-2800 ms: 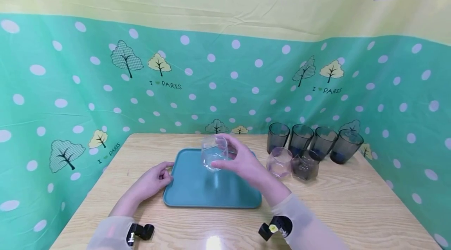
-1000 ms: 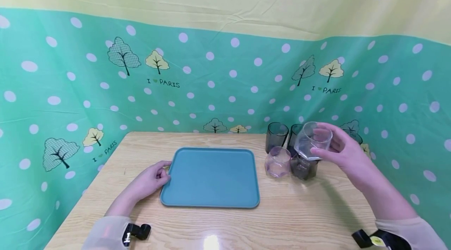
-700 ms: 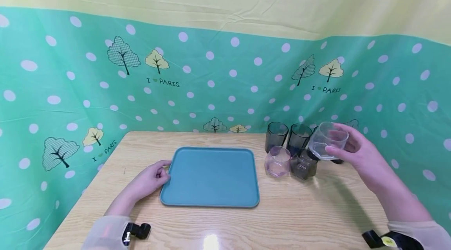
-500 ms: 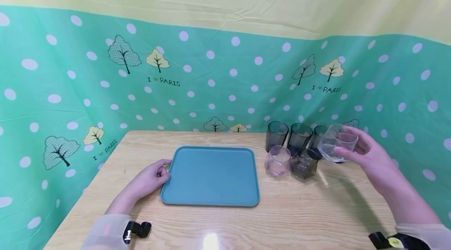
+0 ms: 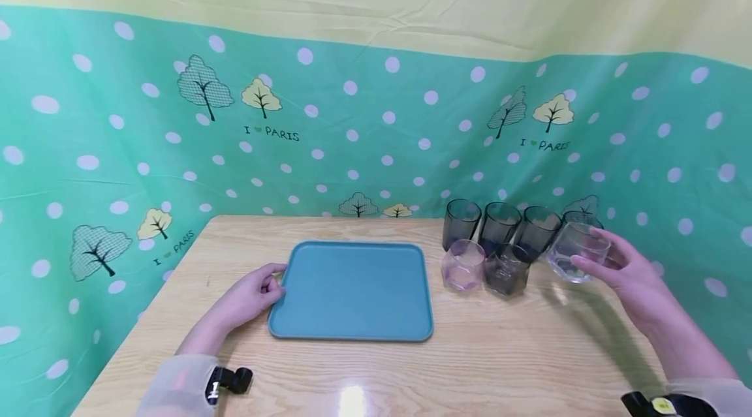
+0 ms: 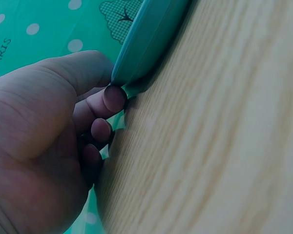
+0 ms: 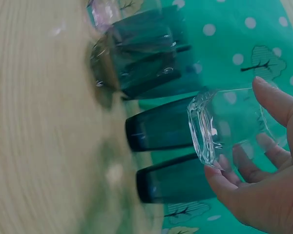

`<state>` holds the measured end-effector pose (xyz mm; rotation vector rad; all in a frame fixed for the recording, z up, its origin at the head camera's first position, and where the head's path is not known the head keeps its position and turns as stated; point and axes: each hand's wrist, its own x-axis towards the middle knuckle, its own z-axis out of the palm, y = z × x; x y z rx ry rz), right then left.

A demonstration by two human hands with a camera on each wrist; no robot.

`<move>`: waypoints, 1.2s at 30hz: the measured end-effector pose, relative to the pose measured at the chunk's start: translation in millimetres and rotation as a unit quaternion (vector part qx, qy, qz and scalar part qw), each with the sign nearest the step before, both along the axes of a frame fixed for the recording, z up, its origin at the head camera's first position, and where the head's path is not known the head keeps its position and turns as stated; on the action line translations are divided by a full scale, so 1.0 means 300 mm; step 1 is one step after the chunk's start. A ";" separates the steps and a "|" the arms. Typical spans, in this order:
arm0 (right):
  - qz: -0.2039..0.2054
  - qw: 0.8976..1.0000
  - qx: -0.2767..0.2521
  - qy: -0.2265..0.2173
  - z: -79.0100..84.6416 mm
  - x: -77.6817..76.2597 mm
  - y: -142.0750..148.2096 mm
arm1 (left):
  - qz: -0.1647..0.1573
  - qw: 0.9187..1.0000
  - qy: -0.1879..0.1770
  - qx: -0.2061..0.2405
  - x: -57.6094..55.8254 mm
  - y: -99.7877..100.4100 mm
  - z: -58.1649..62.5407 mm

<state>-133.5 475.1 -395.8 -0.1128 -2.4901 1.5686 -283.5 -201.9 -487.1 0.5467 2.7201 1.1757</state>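
My right hand point(image 5: 640, 293) holds a short clear glass point(image 5: 578, 252) by its side, thumb on the near side and fingers behind. The right wrist view has this glass point(image 7: 210, 126) tipped sideways, its faceted base toward the table. It overlaps the rightmost of several tall dark glasses point(image 5: 536, 231). To its left stand a short smoky glass point(image 5: 506, 273) and a short pinkish glass point(image 5: 463, 268). At the blue tray's point(image 5: 352, 293) left edge, my left hand point(image 5: 243, 299) pinches the rim between thumb and forefinger; its other fingers curl in, as the left wrist view point(image 6: 100, 105) shows.
A light wooden table point(image 5: 482, 365) carries everything. Green and yellow patterned cloth point(image 5: 388, 117) hangs close behind it and along both sides. The tall glasses stand in a row against the back cloth, right behind the short ones.
My right hand has carried the clear glass from above the tray rightward across the other glasses, then a little lower at the row's right end. My left hand stays at the tray.
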 end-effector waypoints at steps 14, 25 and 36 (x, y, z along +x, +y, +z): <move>-0.022 0.996 0.040 -0.071 -0.101 -0.013 0.034 | -0.004 1.000 0.003 -0.002 -0.007 -0.001 0.011; -0.009 0.998 0.014 -0.059 -0.163 -0.037 0.021 | -0.006 1.000 0.003 -0.002 -0.004 -0.005 0.005; -0.001 0.998 0.018 -0.062 -0.185 -0.044 0.004 | -0.001 1.000 -0.003 -0.003 0.006 -0.004 0.013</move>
